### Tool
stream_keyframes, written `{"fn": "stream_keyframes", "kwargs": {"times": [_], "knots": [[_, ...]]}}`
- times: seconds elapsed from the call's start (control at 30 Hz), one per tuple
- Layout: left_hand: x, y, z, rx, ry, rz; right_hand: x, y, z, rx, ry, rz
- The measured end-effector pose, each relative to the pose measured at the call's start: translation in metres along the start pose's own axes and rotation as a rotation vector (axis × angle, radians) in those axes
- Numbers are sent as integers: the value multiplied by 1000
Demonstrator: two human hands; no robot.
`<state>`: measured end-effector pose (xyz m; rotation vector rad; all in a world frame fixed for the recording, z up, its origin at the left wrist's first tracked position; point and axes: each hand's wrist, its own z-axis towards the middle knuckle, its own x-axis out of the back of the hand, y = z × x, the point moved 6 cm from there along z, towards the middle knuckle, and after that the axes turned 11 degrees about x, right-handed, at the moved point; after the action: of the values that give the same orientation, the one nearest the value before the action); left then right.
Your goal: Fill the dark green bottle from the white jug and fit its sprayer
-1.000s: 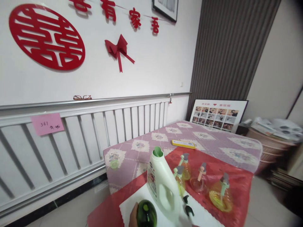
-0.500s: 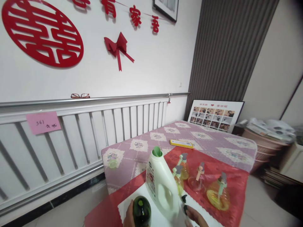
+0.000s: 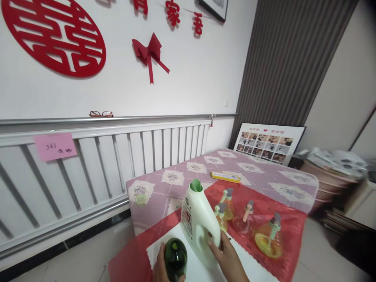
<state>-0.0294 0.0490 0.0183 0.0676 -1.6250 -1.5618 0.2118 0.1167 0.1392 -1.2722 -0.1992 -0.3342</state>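
Note:
My left hand [image 3: 159, 266] is closed around a dark green glossy bottle [image 3: 176, 256], upright at the front edge of the view with its lower part out of frame. Just right of it stands a white detergent jug [image 3: 192, 223] with a printed label and a green spout in its uncapped mouth. My right hand [image 3: 227, 256] grips the jug's handle, fingers through the handle opening. The jug is upright, over a white scalloped mat [image 3: 157, 250]. Beyond my right hand are several clear pump bottles, among them one with yellow liquid [image 3: 268, 241] and a pink-topped one [image 3: 245, 221].
Red cloth [image 3: 289, 231] lies over a purple patterned tablecloth [image 3: 188, 180]. A pale green cap [image 3: 141, 199] is at the table's left, a yellow-edged flat box [image 3: 225, 177] farther back. A white radiator [image 3: 152, 149] runs along the wall; a photo board [image 3: 268, 143] leans behind the table.
My right hand has let go of a small dark pump-like piece, no longer visible, and has moved left onto the jug's handle. My left hand still holds the green bottle.

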Motion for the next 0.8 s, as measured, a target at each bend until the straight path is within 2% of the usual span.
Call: {"fn": "stream_keyframes", "kwargs": {"times": [0.23,0.37,0.53,0.7,0.8], "knots": [[-2,-1,1,-31,-40,0,-8,-16,5,22,-32,102],[2,1,0,-54,-40,2,-1,-35,-1,15,-28,141],[8,9,-3,-39,-94,3,24,-67,-9,27,-51,156],[12,14,-3,-5,-129,28,66,-104,-11,17,-51,92],[11,10,-2,11,-192,63,91,-125,-11,32,-78,-19]]}}
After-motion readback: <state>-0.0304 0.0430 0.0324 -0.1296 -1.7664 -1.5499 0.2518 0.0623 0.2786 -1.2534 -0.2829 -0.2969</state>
